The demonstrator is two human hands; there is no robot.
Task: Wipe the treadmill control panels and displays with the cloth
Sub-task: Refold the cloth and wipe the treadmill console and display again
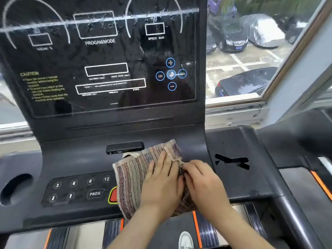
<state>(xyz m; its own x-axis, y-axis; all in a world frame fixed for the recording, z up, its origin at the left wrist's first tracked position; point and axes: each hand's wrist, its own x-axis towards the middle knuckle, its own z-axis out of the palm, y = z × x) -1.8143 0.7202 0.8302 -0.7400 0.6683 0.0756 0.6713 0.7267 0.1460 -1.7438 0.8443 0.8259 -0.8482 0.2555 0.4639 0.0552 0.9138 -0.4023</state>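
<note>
Left hand (161,182) presses cloth (130,177); right hand (203,178) pinches it

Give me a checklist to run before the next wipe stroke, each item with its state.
1. Grip on cloth: ok, left hand lies flat on it; right hand pinches its edge.
2. Contact with panel: ok, cloth is spread over its right part.
3. Keeping red button clear: not ok, cloth covers part of it.
4. Keeping black device out of the path: not ok, it lies right beside the cloth's top edge.
5. State of display: not ok, streaks and spots show.
6. Power off: cannot tell.
</note>
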